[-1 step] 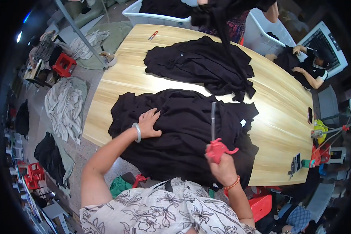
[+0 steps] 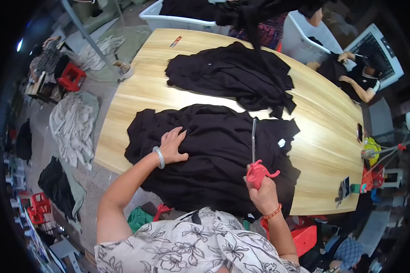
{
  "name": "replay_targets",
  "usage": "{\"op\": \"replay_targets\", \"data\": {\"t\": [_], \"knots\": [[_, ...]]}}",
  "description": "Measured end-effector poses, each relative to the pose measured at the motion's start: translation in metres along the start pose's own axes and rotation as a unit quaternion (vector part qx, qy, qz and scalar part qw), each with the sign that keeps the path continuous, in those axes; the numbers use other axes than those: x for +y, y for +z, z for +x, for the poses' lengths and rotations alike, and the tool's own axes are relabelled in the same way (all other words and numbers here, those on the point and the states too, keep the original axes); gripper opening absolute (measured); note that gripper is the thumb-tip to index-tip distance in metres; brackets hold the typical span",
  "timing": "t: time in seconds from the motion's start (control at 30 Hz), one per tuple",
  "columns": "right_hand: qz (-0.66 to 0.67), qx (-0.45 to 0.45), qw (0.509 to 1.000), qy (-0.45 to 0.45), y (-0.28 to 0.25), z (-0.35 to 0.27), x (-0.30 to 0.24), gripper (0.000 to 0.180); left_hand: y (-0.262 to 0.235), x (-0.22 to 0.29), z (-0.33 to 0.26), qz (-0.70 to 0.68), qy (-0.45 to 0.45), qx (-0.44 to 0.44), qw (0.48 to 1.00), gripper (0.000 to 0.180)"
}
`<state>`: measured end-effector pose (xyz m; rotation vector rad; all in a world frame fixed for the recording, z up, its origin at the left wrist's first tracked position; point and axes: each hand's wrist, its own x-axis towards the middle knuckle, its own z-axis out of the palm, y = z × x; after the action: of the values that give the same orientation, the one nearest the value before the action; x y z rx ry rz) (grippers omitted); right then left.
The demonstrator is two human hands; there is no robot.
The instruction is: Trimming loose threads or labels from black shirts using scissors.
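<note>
A black garment (image 2: 205, 150) lies spread on the near part of the wooden table, with a small white tag on its right part. My left hand (image 2: 172, 148) rests on its left part, fingers spread and nothing held. My right hand (image 2: 263, 193) is closed round the red handle of an air blow gun (image 2: 259, 174). Its long thin metal nozzle points away from me over the garment's right half. I cannot tell whether the nozzle touches the cloth. Beyond lies a second black garment (image 2: 228, 75).
Small red-handled snips (image 2: 176, 41) lie at the table's (image 2: 332, 150) far left. White bins (image 2: 182, 23) stand past the far edge, where a person holds up black cloth (image 2: 255, 18). Another person sits at far right. A phone (image 2: 360, 132) lies by the right edge.
My right hand has shifted slightly to the right with the blow gun, and its nozzle stands more upright. My left hand stays on the garment. The cloth across the table has moved.
</note>
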<state>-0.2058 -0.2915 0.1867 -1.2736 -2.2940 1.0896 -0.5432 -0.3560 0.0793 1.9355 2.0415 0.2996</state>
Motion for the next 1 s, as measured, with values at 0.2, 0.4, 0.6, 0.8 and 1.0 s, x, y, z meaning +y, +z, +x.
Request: {"op": "replay_targets", "data": {"t": [0.2,0.4,0.6,0.8,1.0], "knots": [[-0.111,-0.013,0.993,-0.023,-0.008,0.01,0.035,0.063,0.014,0.005,0.014,-0.063,0.081,0.089,0.991,0.084],[-0.014,0.01,0.995,0.103,0.045,0.02,0.071,0.123,0.005,-0.021,0.022,-0.239,-0.029,0.009,0.971,0.098],[-0.002,0.05,0.998,0.044,0.025,-0.009,0.086,0.014,-0.095,0.15,0.041,-0.086,-0.039,-0.198,0.976,0.098],[0.025,-0.009,0.996,0.084,0.046,-0.046,0.092,0.024,-0.062,0.105,0.026,-0.017,0.028,-0.195,0.98,0.085],[-0.021,0.121,0.983,0.139,0.017,-0.048,0.065,0.049,-0.024,-0.023,0.167,-0.016,-0.063,-0.067,0.996,0.077]]}}
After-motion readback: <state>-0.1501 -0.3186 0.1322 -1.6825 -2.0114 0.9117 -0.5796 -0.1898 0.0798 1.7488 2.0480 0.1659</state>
